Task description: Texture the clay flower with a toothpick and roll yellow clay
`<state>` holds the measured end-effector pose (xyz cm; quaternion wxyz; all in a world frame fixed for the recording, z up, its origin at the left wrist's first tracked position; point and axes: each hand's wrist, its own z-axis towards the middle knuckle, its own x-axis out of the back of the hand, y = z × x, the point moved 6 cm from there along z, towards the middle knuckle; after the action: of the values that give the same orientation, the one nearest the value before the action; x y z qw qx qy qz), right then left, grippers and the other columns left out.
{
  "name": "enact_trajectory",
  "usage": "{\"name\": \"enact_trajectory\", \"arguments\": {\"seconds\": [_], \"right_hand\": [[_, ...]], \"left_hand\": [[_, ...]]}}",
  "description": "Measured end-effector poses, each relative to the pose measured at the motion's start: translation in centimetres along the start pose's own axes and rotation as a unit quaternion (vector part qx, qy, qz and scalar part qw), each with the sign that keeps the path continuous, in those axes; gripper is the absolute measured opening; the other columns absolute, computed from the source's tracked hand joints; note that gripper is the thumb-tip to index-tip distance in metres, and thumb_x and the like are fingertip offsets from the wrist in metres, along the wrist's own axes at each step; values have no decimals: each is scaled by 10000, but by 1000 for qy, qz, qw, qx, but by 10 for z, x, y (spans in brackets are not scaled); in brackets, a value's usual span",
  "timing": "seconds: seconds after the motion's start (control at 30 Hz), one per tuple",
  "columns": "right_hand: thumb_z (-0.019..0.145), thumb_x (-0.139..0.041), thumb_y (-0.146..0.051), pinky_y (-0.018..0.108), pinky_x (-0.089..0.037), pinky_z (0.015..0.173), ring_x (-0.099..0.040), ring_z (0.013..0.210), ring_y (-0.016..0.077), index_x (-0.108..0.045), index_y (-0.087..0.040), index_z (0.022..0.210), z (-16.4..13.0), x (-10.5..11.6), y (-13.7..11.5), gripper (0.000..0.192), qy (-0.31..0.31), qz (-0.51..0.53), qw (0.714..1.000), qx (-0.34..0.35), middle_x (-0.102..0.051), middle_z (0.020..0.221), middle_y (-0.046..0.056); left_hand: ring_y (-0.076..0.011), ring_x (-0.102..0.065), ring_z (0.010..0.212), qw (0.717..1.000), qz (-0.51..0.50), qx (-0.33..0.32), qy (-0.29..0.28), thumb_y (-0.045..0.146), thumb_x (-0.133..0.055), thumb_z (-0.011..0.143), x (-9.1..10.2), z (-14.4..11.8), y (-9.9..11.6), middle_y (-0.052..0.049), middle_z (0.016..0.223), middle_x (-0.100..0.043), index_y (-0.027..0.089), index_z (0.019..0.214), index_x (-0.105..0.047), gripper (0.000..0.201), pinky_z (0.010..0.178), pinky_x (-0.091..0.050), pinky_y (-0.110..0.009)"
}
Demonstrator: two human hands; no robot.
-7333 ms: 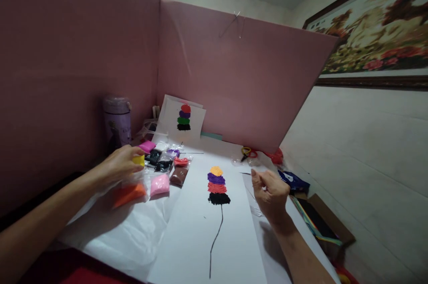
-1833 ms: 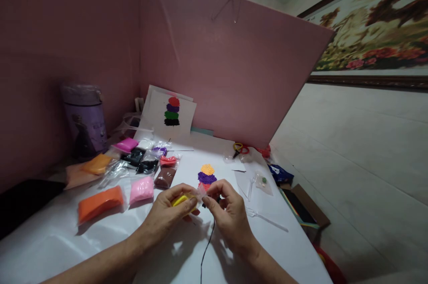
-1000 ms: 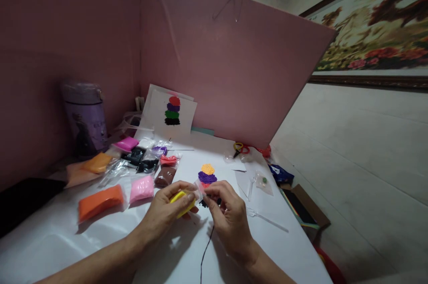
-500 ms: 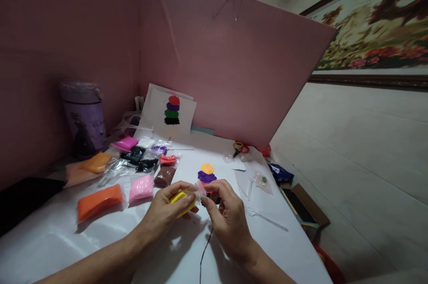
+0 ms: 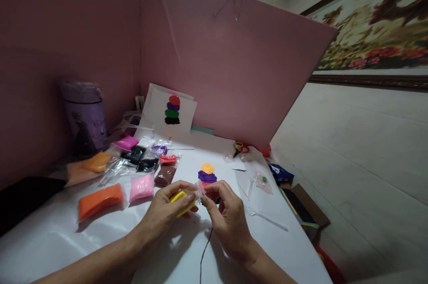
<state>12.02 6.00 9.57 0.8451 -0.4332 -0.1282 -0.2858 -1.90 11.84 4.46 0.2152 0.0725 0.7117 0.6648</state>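
Observation:
My left hand [image 5: 167, 215] grips a small clear bag of yellow clay [image 5: 181, 197] over the middle of the table. My right hand [image 5: 227, 219] pinches the clear edge of the same bag at its right end. Under and just beyond my hands lies a white sheet [image 5: 187, 253] with a stack of clay patches, orange [image 5: 207, 168] on top and purple [image 5: 207, 177] below it, and a black line [image 5: 203, 253] running toward me. The lower patches are hidden by my fingers.
Bagged clay lies to the left: orange [image 5: 99, 200], pink [image 5: 141, 187], brown [image 5: 165, 176], red [image 5: 167, 159], black [image 5: 140, 159], magenta [image 5: 125, 143]. A sample picture [image 5: 172, 112] leans on the pink board [image 5: 234, 74]. A purple bottle [image 5: 85, 117], scissors [image 5: 240, 147] and a clear plastic tool [image 5: 265, 218] sit around.
Earlier my left hand reached to the bags at the left and took the yellow one. Both hands now hold it at the centre; over the last second they barely move.

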Motion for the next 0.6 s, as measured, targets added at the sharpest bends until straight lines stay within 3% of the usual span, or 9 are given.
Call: {"name": "enact_trajectory", "arguments": {"seconds": [0.43,0.6], "right_hand": [[904,-531,-117,279,-486,651,-612,760,173,-658,-171,982,-1,-2,-2,158,-6,3,999,40,-655,888,66],[890,-585,-192,275,-479,626,-604,722,166,-633,-171,967,-3,-4,11,93,-9,51,997,-50,-664,859,52]], "left_hand": [[-181,-678,704,1000,-26,18,1,516,-814,695,2,1,-4,-31,827,-723,190,927,-681,421,639,-495,-257],[-185,-679,701,1000,-22,19,-2,523,-812,687,2,0,-4,-32,811,-723,189,933,-684,434,642,-500,-263]]}}
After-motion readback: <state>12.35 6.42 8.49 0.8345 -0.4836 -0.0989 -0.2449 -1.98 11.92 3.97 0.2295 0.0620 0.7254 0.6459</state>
